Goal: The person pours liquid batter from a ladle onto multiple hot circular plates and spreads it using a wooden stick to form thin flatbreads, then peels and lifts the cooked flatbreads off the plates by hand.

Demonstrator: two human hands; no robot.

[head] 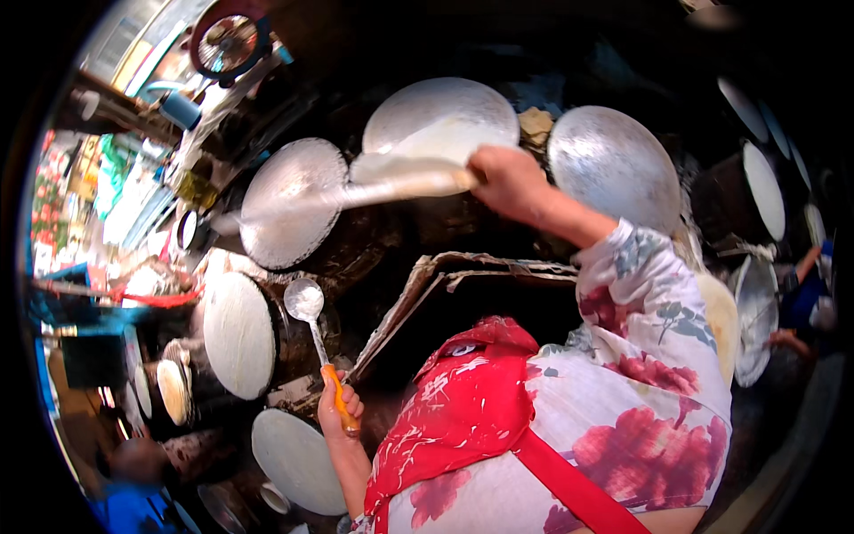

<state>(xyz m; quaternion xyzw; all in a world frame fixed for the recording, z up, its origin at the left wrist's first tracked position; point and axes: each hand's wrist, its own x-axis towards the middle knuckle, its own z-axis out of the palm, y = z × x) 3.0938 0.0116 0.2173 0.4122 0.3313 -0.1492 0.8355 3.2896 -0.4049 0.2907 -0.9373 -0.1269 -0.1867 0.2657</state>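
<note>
My left hand (341,407) grips the orange handle of a metal ladle (307,300), whose bowl holds white batter or paste. My right hand (510,183) is closed around the wooden handle of a long, flat spatula (373,193), blurred along its blade. That blade passes over a round griddle (293,233) at the left. Behind my right hand is a larger round griddle (413,110), partly covered by a pale thin sheet (437,137). Another round griddle (614,160) lies to the right of this hand, its grey surface bare.
A round pan with a white layer (240,334) and another pale disc (300,460) stand at the left. Before my red apron runs a bent, layered edge (413,287). A fan (230,47) is at upper left; another person's arm (794,342) shows at far right.
</note>
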